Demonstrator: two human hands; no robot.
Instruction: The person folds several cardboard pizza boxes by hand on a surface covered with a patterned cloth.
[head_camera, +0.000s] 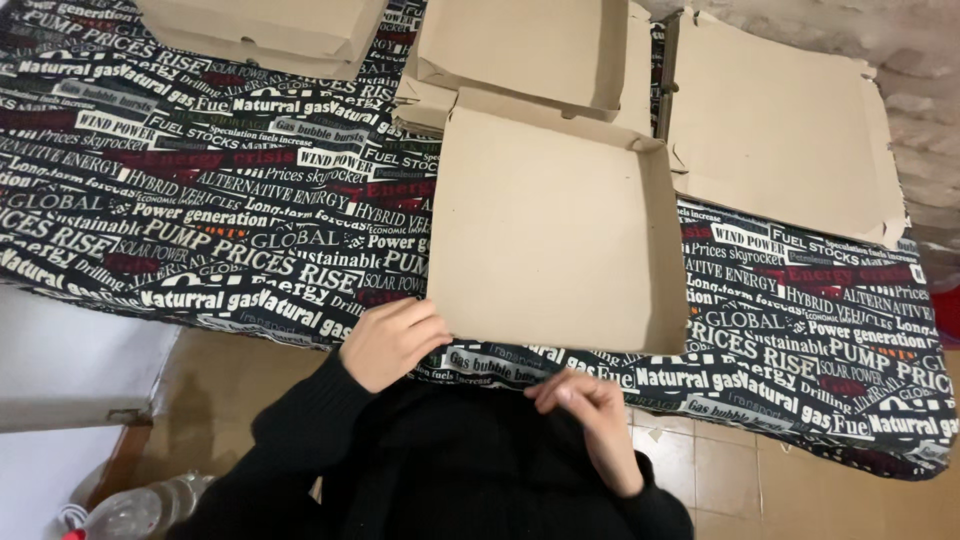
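Black sleeves are reaching forward; the left hand (392, 342) is gripping the near left corner of an open box (550, 235) lying mid-worktop (190, 215). Loosely curled, the right hand (593, 418) is holding nothing, near the cloth's near edge.

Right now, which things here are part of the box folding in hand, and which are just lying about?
In hand:
- left hand at the near left corner of the open cardboard box
- right hand, just off its near edge

Lying about:
- flat cardboard sheet
- folded box, far left
- stacked boxes
- printed tablecloth
- plastic bottle on the floor
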